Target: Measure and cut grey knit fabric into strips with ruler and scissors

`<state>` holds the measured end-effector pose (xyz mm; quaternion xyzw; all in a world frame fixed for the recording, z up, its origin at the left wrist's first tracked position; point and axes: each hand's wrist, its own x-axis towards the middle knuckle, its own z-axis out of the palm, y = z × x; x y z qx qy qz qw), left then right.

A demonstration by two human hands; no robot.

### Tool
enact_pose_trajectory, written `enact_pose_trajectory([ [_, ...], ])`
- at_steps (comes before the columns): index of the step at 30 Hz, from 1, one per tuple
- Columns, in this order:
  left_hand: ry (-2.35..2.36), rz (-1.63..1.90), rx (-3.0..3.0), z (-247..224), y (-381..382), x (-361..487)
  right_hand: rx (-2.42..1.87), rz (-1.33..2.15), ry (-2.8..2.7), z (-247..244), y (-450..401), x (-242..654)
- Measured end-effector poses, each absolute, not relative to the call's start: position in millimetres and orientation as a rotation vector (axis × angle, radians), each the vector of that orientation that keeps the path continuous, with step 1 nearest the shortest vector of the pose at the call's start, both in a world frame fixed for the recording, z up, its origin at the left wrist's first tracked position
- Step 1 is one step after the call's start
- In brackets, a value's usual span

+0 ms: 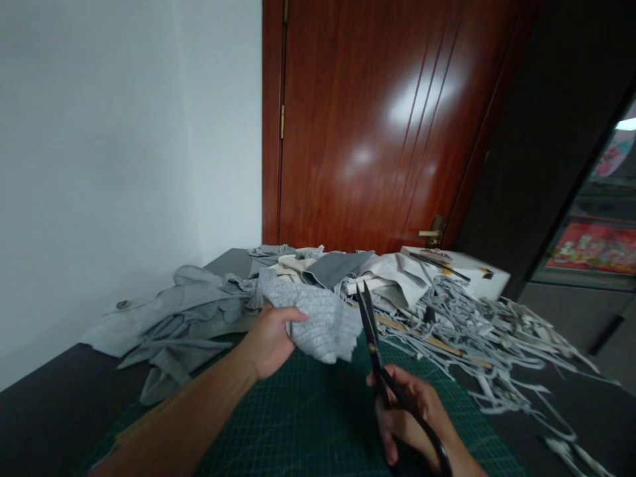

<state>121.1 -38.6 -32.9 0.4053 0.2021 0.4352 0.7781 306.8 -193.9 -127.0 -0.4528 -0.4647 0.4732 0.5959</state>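
My left hand [274, 339] grips a light grey knitted fabric piece [318, 319] by its left side, thumb on top, and holds it above the green cutting mat [298, 417]. The piece's right edge looks uneven. In my right hand [410, 404] is a pair of black scissors [370, 331], points upward, blades slightly parted. The blades stand just right of the fabric, and no cloth shows between them. My right fingers wrap around the scissor handles, which partly hide them.
Grey cloth [183, 311] lies heaped at the left, with more folded fabric [340, 268] behind. Thin fabric strips [477, 331] pile up at the right, beside a white box [489, 281]. A white wall [99, 165] and a brown door [358, 132] stand beyond the dark table.
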Motion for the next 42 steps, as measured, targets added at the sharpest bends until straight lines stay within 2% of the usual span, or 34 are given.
enact_pose_trajectory([
  [6, 0.180, 0.983, 1.027, 12, 4, 103, -1.073, 1.280, -1.124, -143, -172, 286],
  [13, 0.065, 1.089, 1.148, 33, 20, 84, -1.020, 1.332, -1.183, -141, -161, 270],
  [26, -0.029, 1.018, 1.152, 27, 27, 81, -0.737, 1.244, -1.138, -121, -124, 246],
  [42, -0.063, 0.957, 1.146, 12, 27, 104, -0.725, 1.154, -1.146, -136, -136, 253],
])
